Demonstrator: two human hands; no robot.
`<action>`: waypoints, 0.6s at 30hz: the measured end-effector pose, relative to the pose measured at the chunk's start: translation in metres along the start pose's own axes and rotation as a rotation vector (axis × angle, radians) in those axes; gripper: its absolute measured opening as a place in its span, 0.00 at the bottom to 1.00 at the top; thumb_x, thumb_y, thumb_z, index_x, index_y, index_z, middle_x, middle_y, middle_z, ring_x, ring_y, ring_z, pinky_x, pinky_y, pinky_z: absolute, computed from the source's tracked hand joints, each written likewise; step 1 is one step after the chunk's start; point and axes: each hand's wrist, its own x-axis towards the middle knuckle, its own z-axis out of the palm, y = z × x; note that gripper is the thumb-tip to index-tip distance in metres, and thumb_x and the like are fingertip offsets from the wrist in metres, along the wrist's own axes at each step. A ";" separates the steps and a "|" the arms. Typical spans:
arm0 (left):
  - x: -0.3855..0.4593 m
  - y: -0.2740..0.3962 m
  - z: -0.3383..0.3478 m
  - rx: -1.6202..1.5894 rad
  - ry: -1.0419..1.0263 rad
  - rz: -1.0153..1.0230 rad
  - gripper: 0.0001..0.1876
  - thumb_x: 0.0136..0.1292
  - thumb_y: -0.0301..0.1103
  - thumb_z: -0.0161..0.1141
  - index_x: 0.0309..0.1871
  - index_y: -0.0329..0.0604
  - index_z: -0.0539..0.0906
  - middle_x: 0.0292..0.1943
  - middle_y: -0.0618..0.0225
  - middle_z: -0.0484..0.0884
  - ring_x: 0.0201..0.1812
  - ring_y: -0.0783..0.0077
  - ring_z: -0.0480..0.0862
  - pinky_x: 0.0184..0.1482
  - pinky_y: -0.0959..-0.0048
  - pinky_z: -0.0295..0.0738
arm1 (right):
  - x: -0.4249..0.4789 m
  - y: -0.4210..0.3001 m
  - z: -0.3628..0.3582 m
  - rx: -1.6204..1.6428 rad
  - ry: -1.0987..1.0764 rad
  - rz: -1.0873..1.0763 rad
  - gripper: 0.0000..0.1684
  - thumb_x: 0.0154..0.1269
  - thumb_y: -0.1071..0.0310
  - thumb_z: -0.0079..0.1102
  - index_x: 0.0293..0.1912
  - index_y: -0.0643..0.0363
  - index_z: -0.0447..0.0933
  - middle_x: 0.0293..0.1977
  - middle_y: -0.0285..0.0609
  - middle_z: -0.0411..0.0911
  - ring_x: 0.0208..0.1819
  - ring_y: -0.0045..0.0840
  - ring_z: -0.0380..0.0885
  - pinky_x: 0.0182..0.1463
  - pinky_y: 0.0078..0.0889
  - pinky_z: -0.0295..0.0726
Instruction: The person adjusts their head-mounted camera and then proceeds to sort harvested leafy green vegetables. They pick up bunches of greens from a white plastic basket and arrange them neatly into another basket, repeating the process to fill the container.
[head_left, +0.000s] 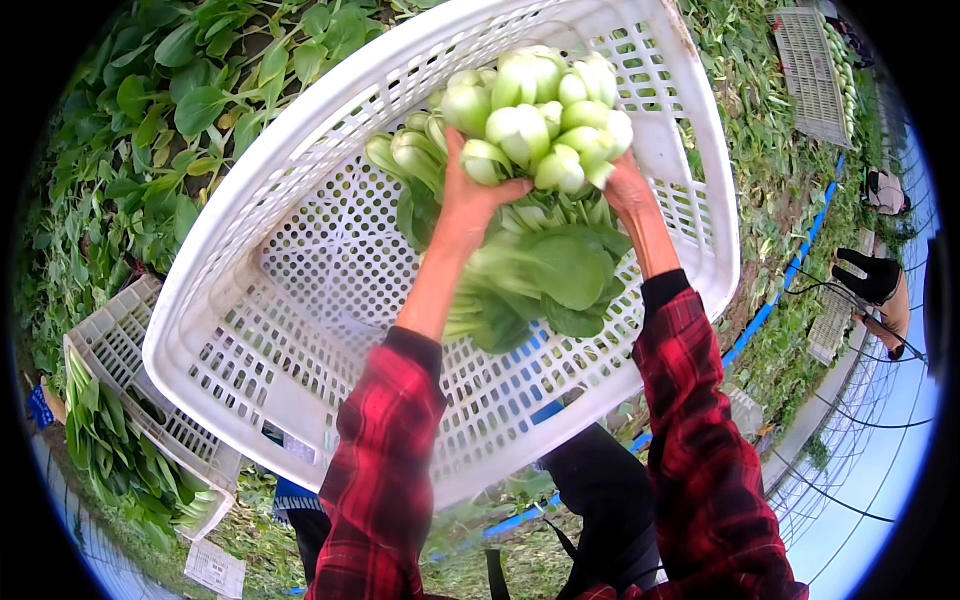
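A large white perforated plastic crate (360, 247) fills the middle of the view. Inside it, my left hand (472, 187) and my right hand (628, 184) clasp a bundle of bok choy (536, 124) from both sides. The pale stem ends point away from me, and the green leaves (555, 270) hang towards me, partly blurred. More bok choy (409, 154) lies to the left of my left hand, against the crate's far wall. Most of my right-hand fingers are hidden behind the stems.
Leafy plants (202, 82) grow at the upper left. A grey crate of greens (120, 442) stands at lower left, another crate (810, 75) at upper right. A blue hose (806, 247) crosses the ground. One person (889, 300) bends over at right, beyond it.
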 end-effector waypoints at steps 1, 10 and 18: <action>-0.005 0.006 0.003 0.003 -0.015 0.029 0.46 0.38 0.10 0.65 0.62 0.42 0.54 0.58 0.60 0.68 0.58 0.66 0.69 0.59 0.69 0.68 | -0.008 -0.003 0.003 0.033 0.041 0.004 0.45 0.40 0.85 0.64 0.61 0.62 0.58 0.54 0.45 0.70 0.56 0.32 0.70 0.55 0.37 0.77; -0.087 0.121 0.059 0.314 -0.200 0.437 0.50 0.46 0.34 0.71 0.68 0.36 0.49 0.62 0.54 0.61 0.64 0.60 0.63 0.66 0.66 0.57 | -0.136 -0.080 0.020 -0.121 0.183 0.053 0.40 0.44 0.81 0.66 0.59 0.62 0.62 0.53 0.45 0.71 0.54 0.30 0.72 0.55 0.34 0.76; -0.273 0.281 -0.011 0.443 -0.055 0.418 0.55 0.46 0.43 0.72 0.70 0.38 0.44 0.69 0.52 0.50 0.70 0.58 0.54 0.69 0.63 0.49 | -0.270 -0.085 0.184 -0.180 -0.064 0.317 0.38 0.46 0.78 0.68 0.58 0.62 0.64 0.53 0.44 0.72 0.51 0.28 0.74 0.54 0.32 0.76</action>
